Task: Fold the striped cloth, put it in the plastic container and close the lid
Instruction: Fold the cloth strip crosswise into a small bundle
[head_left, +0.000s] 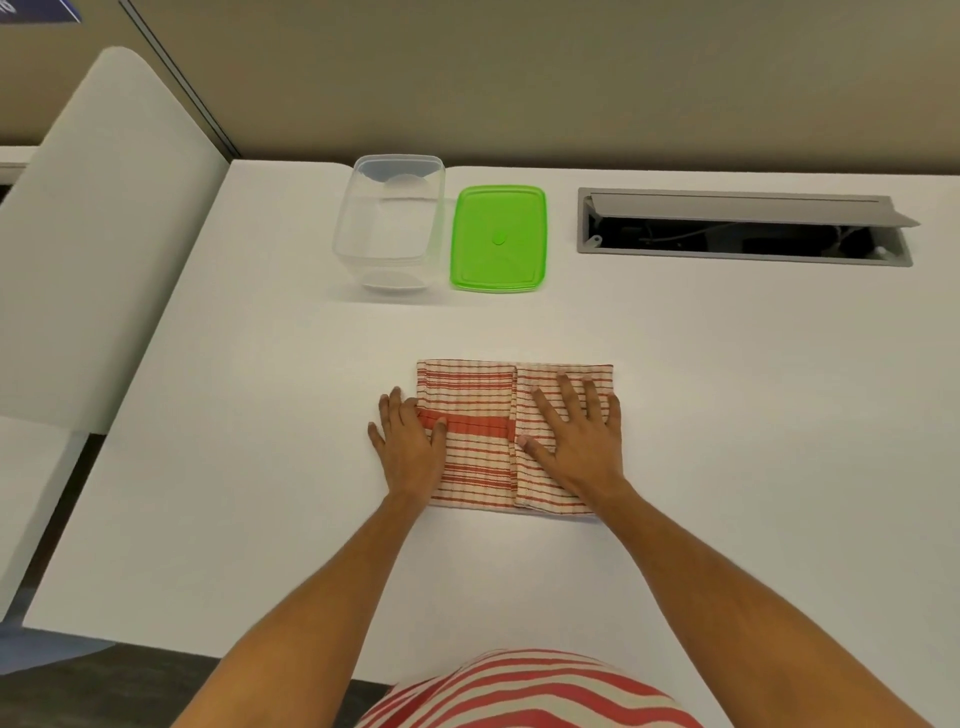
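Note:
The striped cloth, red and cream, lies folded into a rectangle on the white table, with a fold edge running down its middle. My left hand rests at its left edge, thumb on the cloth and fingers on the table beside it. My right hand lies flat, fingers spread, on the cloth's right half. Farther back stands the clear plastic container, uncovered and with nothing in it. Its green lid lies flat on the table just right of it.
A grey cable hatch with its flap raised is set into the table at the back right. A white panel leans along the table's left side. The table ends at a front edge near my body.

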